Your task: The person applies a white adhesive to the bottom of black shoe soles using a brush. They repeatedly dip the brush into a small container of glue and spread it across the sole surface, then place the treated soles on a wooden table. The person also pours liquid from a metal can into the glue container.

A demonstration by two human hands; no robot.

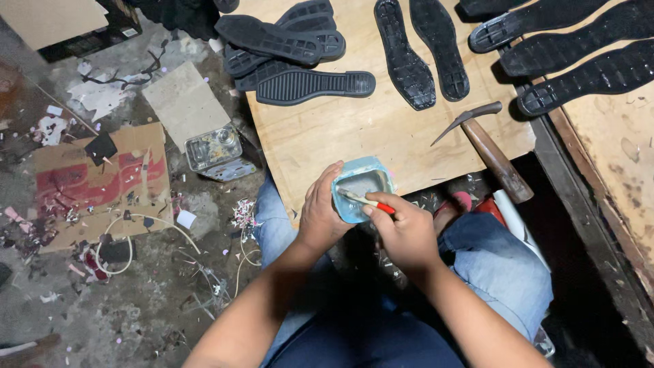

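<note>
Left hand (321,212) wrapped round blue tub (361,187) at near edge of wooden board (354,133). Right hand (403,228) pinching red-handled brush (368,201), tip inside tub. Hammer (492,150) near board's right corner, black soles (293,51) along far edge.

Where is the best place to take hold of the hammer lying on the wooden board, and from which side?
Probably by the brown wooden handle of the hammer, near its lower end, which juts past the edge of the wooden board. Coming from the right hand side suits it: that end points toward the person, and the pointed metal head lies away.
</note>
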